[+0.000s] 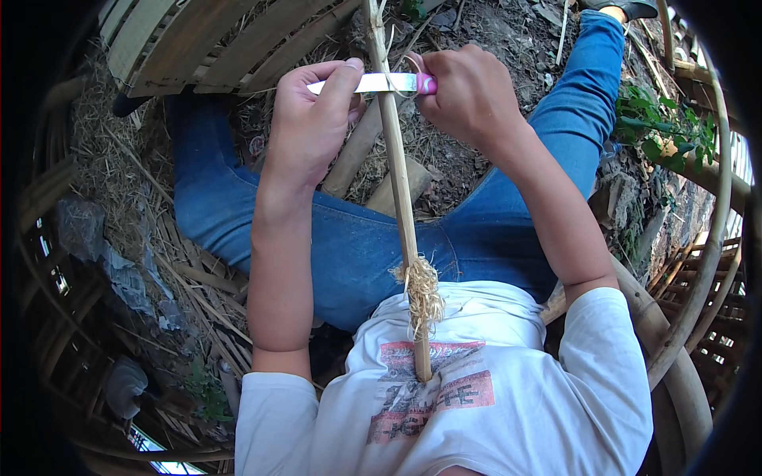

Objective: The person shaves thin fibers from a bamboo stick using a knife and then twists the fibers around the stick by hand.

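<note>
A long pale wooden stick (398,159) runs from the top edge down to my chest, its near end resting against my shirt. Across its upper part lies a knife (373,83) with a shiny blade and a pink handle. My right hand (470,91) is closed round the handle. On the other side of the stick, my left hand (313,119) pinches the tip end of the blade between thumb and fingers. Thin curled shavings hang where blade and wood meet. A bunch of shavings (425,297) clings to the stick near my waist.
Slatted wooden boards (206,40) stand at the upper left. Between my legs in blue jeans (365,246) lie pieces of bamboo (397,186). Dry straw and crumpled plastic (127,278) cover ground at the left. Bent bamboo poles (675,373) and a leafy plant (667,127) are at the right.
</note>
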